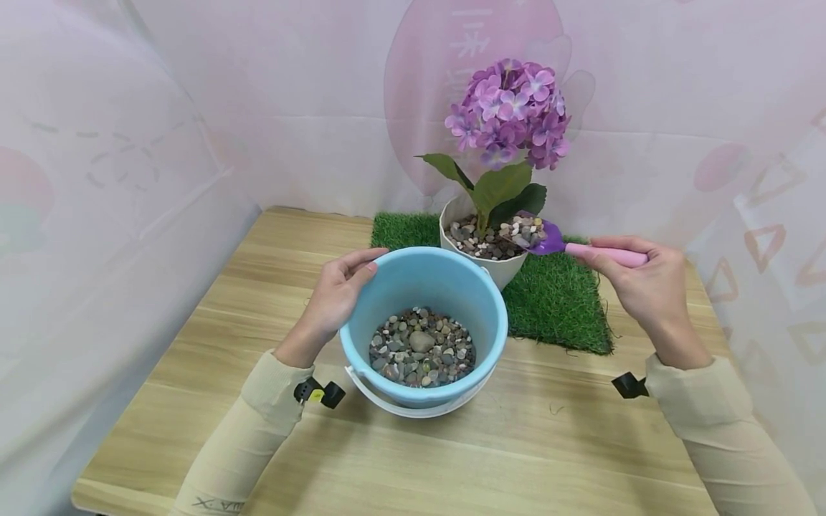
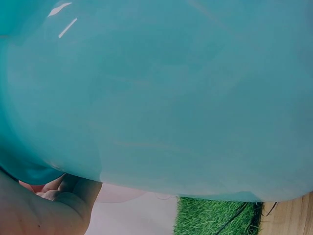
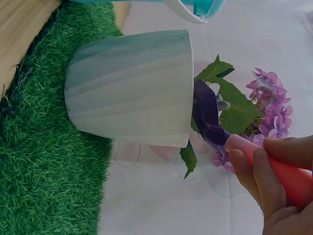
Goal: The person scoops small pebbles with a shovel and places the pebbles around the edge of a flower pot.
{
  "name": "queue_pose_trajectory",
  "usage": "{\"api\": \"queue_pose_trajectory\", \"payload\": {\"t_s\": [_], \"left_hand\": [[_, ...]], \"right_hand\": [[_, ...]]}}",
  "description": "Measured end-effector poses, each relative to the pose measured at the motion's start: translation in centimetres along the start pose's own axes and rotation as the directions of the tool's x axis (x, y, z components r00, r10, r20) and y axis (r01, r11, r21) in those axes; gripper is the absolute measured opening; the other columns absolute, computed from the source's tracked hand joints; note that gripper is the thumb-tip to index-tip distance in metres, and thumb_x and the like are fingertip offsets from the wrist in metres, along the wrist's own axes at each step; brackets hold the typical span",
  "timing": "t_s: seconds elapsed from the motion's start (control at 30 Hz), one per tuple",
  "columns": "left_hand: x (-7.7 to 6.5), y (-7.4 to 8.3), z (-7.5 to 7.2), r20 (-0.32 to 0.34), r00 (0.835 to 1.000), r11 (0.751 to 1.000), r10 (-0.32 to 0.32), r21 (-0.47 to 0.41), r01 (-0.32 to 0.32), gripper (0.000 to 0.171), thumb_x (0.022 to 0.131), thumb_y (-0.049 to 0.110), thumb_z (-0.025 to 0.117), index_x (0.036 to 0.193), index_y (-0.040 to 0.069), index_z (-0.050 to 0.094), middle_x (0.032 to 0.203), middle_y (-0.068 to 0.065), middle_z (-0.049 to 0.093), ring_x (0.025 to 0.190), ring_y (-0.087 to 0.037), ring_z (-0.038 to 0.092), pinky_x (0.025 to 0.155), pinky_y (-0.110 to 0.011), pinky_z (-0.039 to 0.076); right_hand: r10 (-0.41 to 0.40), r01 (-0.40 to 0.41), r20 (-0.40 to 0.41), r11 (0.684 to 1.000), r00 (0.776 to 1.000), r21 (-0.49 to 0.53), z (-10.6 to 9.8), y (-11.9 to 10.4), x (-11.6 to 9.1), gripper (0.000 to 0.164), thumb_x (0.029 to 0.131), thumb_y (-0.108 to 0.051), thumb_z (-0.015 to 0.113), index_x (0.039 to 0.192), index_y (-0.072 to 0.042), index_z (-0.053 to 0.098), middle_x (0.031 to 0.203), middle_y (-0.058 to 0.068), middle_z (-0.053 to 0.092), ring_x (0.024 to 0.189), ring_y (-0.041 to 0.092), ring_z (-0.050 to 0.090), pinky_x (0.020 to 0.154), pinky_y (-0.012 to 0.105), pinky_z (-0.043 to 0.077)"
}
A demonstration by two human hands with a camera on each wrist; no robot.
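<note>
My right hand grips the pink handle of a small trowel with a purple blade. Pebbles lie on the blade, which is over the rim of a white ribbed flowerpot. A purple hydrangea with green leaves stands in the pot among more stones. With my left hand I hold the far left rim of a light blue bucket, thumb and fingers across its edge. Pebbles and one larger stone cover the bucket's bottom. The bucket's wall fills most of the left wrist view.
Beneath the pot lies a mat of artificial grass on the wooden table. The bucket's white handle hangs down at its near side. Pale printed curtains enclose the back and both sides.
</note>
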State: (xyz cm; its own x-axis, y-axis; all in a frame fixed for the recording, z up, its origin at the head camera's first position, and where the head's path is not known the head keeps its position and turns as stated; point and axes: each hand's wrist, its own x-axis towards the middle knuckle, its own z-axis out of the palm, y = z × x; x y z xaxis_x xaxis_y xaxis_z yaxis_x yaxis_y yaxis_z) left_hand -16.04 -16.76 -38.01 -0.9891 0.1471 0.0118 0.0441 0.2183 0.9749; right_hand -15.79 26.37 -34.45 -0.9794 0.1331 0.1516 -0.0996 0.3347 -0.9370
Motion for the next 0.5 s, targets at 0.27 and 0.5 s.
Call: {"api": "queue_pose_trajectory", "payload": {"t_s": [0.27,0.5], "left_hand": [[0.03,0.03,-0.01,0.003,1.0,1.0,0.002,0.005,-0.002,0.04,0.112,0.019,0.051,0.148,0.005,0.059,0.139,-0.021,0.068,0.118,-0.042,0.072,0.091,-0.049,0.067],[0.08,-0.07,-0.09,0.002,1.0,1.0,0.005,0.004,-0.005,0.039,0.112,0.02,0.051,0.147,0.007,0.06,0.139,-0.02,0.068,0.119,-0.041,0.072,0.092,-0.049,0.066]], "right_hand": [[0.06,-0.062,-0.017,0.989,0.998,-0.136,-0.35,-0.63,0.19,0.056,0.083,-0.04,0.091,0.126,-0.008,0.076,0.098,-0.006,0.083,0.104,-0.004,0.074,0.088,0.009,0.051],[0.05,-0.053,-0.023,0.985,0.999,-0.166,-0.37,-0.76,0.4,0.053,0.083,-0.043,0.091,0.124,-0.011,0.078,0.096,-0.007,0.083,0.103,-0.004,0.073,0.087,0.013,0.048]]}}
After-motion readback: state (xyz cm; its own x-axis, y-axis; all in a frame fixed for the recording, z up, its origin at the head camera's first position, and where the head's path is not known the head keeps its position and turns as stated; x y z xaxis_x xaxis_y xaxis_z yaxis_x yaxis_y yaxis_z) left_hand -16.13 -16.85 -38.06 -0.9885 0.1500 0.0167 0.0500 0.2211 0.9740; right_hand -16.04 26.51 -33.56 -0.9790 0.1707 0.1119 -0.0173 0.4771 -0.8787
